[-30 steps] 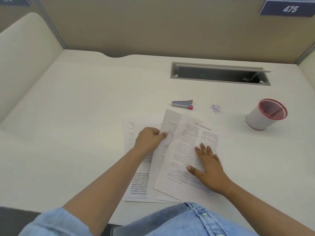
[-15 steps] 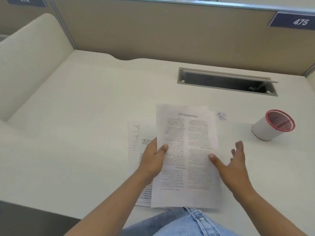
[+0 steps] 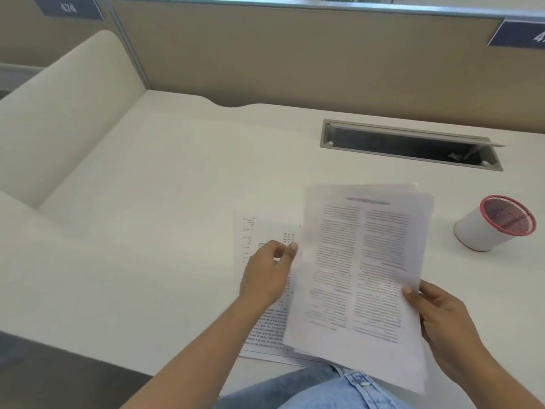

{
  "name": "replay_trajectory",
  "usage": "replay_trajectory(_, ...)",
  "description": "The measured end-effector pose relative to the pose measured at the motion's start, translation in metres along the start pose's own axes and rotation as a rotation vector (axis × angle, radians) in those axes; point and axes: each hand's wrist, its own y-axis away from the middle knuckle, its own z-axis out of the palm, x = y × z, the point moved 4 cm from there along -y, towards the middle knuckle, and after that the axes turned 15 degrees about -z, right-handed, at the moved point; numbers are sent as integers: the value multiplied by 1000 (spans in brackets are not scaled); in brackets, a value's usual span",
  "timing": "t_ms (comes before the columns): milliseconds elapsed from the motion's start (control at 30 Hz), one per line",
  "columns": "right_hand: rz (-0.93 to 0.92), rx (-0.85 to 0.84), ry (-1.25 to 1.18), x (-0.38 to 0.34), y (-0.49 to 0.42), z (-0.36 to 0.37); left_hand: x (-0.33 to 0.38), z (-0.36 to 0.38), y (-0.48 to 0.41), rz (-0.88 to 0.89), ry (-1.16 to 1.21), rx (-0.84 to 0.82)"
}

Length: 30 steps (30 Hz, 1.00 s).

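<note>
Right hand point(image 3: 442, 326) grips the sheets point(image 3: 359, 267) at their right edge, thumb on the printed face, holding them tilted above the desk point(image 3: 177, 202). Left hand point(image 3: 265, 276), fingers loosely curled, is just beside their blurred left edge; whether it touches them cannot be told. Under it a page point(image 3: 259, 228) lies flat. A cup point(image 3: 486, 231) stands well apart, to the right.

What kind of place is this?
Likely an office or library study cubicle: tan fabric partition with a numbered blue sign, white desk with a grey metal cable slot, printed white paper sheets.
</note>
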Motion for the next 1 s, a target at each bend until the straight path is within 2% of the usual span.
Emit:
replay_trajectory(33,9,37,-20,1,2,-6,-5,-7,-2,-31,-128,116)
replay_trajectory(100,33,108,-4,6,4,-21,-15,-17,-5,-95,-363,248)
replay_trajectory(200,46,192,0,3,8,-36,-27,-21,-7,-196,-659,310)
replay_trajectory(300,55,256,-25,2,9,-45,-32,-12,-10,-235,-824,322)
replay_trajectory(400,57,285,-31,0,9,-48,-30,-10,-16,-248,-759,335)
replay_trajectory(633,68,355,-85,-5,13,-40,-30,-12,-25,-281,-475,248)
replay_trajectory(1000,68,293,-121,-3,18,-28,-40,-10,-20,-148,-518,417)
